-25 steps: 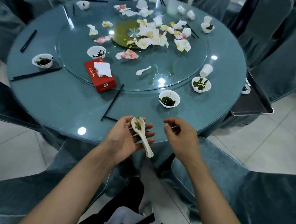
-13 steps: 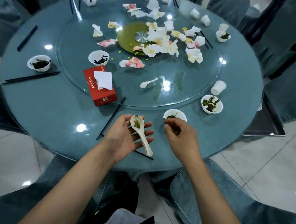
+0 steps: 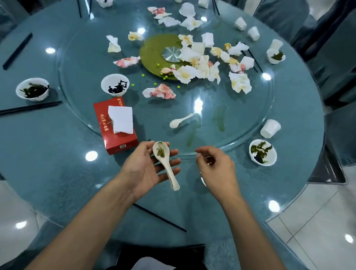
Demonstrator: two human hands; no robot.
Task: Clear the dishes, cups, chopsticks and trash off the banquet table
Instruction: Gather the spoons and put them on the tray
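- A round teal banquet table (image 3: 45, 168) fills the frame, seen from above, with a glass turntable (image 3: 226, 108) in its middle.
- At lower centre, the left hand (image 3: 147, 170) lies palm up, fingers straight and relaxed, with a white soup spoon (image 3: 165, 163) resting across them; green scraps sit in the spoon's bowl.
- Just right of it, the right hand (image 3: 218, 175) hovers with fingers curled and fingertips drawn together; whether they pinch anything cannot be told. A sliver of a white bowl (image 3: 203, 180) shows under this hand.
- Left of the hands stands a red tissue box (image 3: 114, 139), a white tissue sticking out of the top.
- A second white spoon (image 3: 180, 120) lies on the glass above the hands.
- Bowls holding dark greens sit at right (image 3: 262, 152), far left (image 3: 32, 88), on the turntable at left (image 3: 115, 84) and at upper right (image 3: 275, 56).
- A tipped white cup (image 3: 270, 128) lies right of centre.
- Crumpled napkins (image 3: 239, 82), some stained pink or yellow, crowd the centre and top of the frame.
- Black chopsticks (image 3: 159, 217) lie under the forearms; another pair (image 3: 24, 108) lies at left.
- Compared with half a second ago, the view has pushed closer over the table, and the right hand now covers nearly all of the near bowl, which showed above its fingers before. The spoon sits in the left hand as before.
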